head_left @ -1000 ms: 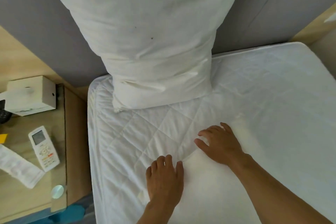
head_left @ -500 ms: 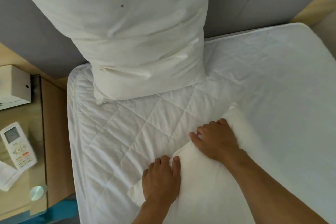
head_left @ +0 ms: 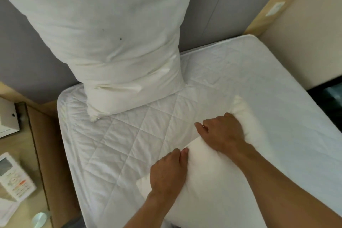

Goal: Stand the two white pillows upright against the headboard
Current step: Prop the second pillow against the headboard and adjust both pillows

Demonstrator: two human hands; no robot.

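Note:
One white pillow (head_left: 118, 46) stands upright on the left half of the mattress (head_left: 114, 150), leaning back against the grey headboard (head_left: 218, 5). A second white pillow (head_left: 212, 177) lies flat on the bed near me, right of centre. My left hand (head_left: 167, 174) grips its far edge near the left corner. My right hand (head_left: 222, 132) grips the same edge further right, fingers curled over it. The pillow's near part is hidden under my forearms.
A wooden bedside table (head_left: 20, 153) stands at the left with a white remote (head_left: 13, 177), a white box (head_left: 7, 118) and a small round metal object (head_left: 39, 218). A cream wall (head_left: 303, 29) runs along the bed's right side.
Both hands went from lying flat on the second pillow to closing on its far edge, and that edge has lifted slightly. The view has shifted a little.

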